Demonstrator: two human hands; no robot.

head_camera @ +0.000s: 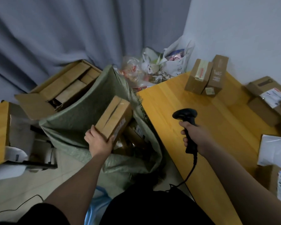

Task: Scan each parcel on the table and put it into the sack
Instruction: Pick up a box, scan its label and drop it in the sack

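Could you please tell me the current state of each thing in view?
Green sack: open, parcels inside.
Cardboard parcel: gripped by left hand, over the sack.
Barcode scanner: held in right hand.
Two boxes: upright on table.

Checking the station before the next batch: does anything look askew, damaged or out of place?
Nothing looks damaged or spilled. Two small boxes at the table's far end stand on end, leaning together, rather than lying flat. The left hand holds a parcel tilted over the sack.
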